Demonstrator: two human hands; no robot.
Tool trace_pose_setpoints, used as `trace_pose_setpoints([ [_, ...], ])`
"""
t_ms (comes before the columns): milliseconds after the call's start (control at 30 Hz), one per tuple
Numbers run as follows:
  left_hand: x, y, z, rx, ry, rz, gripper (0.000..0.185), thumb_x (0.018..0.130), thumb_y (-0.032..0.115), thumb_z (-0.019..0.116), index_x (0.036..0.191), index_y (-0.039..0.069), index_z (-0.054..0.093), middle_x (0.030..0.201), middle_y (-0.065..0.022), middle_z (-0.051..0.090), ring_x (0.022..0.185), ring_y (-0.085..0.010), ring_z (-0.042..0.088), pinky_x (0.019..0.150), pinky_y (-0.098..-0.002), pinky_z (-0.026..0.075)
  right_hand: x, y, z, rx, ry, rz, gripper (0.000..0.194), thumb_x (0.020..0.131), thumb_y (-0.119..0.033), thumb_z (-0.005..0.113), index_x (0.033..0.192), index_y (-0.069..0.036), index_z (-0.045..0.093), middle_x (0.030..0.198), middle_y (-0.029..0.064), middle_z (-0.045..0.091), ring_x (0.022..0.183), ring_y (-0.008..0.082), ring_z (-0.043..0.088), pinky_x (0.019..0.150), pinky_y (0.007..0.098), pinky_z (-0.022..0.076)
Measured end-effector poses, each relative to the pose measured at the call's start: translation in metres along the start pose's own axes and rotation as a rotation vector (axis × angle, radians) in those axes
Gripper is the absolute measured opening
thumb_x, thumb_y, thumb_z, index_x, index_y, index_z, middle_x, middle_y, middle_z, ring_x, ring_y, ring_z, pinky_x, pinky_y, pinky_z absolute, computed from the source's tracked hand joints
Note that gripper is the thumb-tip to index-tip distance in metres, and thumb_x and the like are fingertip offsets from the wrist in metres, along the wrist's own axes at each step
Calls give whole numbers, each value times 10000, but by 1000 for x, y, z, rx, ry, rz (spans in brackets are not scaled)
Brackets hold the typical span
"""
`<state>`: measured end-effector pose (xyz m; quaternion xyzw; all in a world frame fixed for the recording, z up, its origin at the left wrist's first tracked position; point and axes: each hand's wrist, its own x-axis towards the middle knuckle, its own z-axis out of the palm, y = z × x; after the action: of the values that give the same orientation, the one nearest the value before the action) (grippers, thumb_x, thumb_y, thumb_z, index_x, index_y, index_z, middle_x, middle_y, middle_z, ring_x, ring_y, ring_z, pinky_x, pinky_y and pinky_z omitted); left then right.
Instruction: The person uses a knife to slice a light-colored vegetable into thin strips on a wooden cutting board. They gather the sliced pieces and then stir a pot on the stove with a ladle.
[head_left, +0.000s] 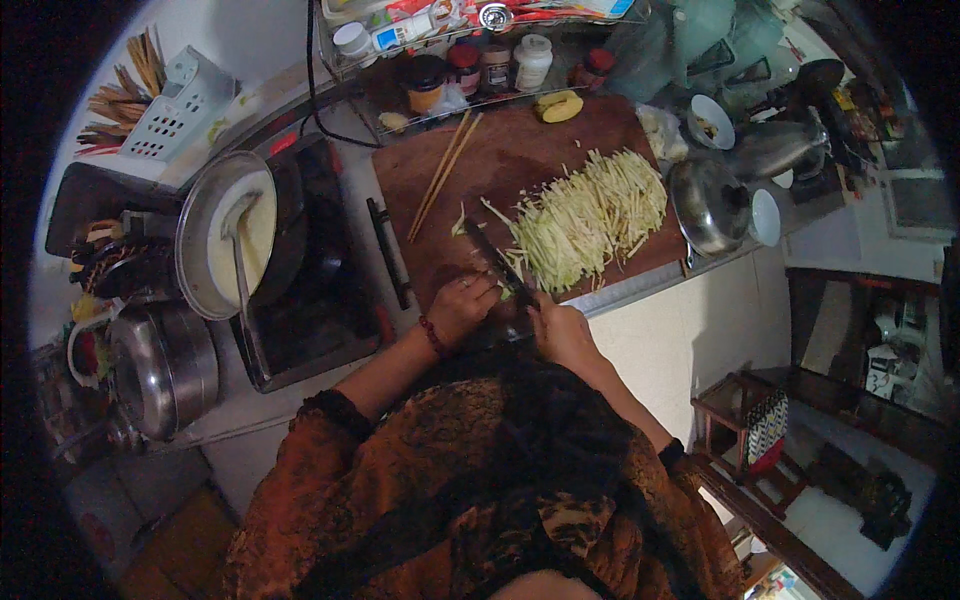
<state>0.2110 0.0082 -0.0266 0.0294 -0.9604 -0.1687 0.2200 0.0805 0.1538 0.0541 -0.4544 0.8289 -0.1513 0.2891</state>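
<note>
My right hand (568, 336) grips the handle of a dark-bladed kitchen knife (491, 251), which points away from me over a brown wooden cutting board (517, 139). Left of the blade, my left hand (466, 306) has its fingers curled down at the board's near edge. A small pale green vegetable piece (505, 292) shows at its fingertips, partly hidden by them. To the knife's right lies a large heap of pale green vegetable shreds (592, 217). A few loose shreds (459, 222) rest near the knife's tip.
Wooden chopsticks (446, 176) and a cut yellow-skinned piece (559, 107) lie on the board. Leftward, a metal pan (191, 277) of pale liquid holds a ladle (241, 285), near a lidded steel pot (161, 375). A domed metal lid (709, 206) stands right; jars (532, 64) line the back.
</note>
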Motion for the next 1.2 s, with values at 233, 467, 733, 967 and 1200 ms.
trace_pose_setpoints([
  [233, 0, 1, -1, -41, 9, -17, 191, 690, 99, 547, 863, 68, 622, 929, -65, 604, 878, -223, 603, 743, -315, 507, -4, 3, 1, -70, -38, -41, 194, 775, -51, 509, 943, 44, 530, 686, 260, 601, 680, 421, 616, 598, 507, 484],
  [467, 0, 0, -1, -64, 59, -13, 150, 689, 82, 567, 835, 78, 600, 959, -94, 608, 855, -265, 604, 707, -343, 513, -7, 5, 7, 41, 63, -54, 203, 851, -141, 545, 997, 1, 537, 627, 256, 571, 624, 434, 583, 560, 525, 450],
  [733, -1, -2, 3, -28, 34, -4, 126, 691, 72, 560, 812, 72, 596, 977, -97, 616, 865, -256, 608, 714, -335, 516, 1, 0, 4, -15, -3, -41, 205, 865, -142, 503, 946, 45, 527, 691, 261, 595, 709, 426, 607, 619, 507, 473],
  [967, -8, -2, 6, -64, 71, -16, 126, 681, 66, 569, 803, 69, 598, 919, -86, 628, 857, -249, 626, 701, -325, 532, -4, 2, 3, 32, 4, -28, 231, 859, -150, 534, 999, 34, 544, 672, 265, 582, 666, 439, 585, 588, 523, 455],
  [1200, -4, -4, 4, 12, 52, 24, 110, 692, 88, 566, 793, 85, 611, 899, -53, 627, 773, -210, 616, 661, -302, 517, 4, 5, 8, 97, 7, -57, 216, 875, -158, 507, 968, 32, 549, 706, 284, 590, 702, 454, 591, 629, 523, 470],
])
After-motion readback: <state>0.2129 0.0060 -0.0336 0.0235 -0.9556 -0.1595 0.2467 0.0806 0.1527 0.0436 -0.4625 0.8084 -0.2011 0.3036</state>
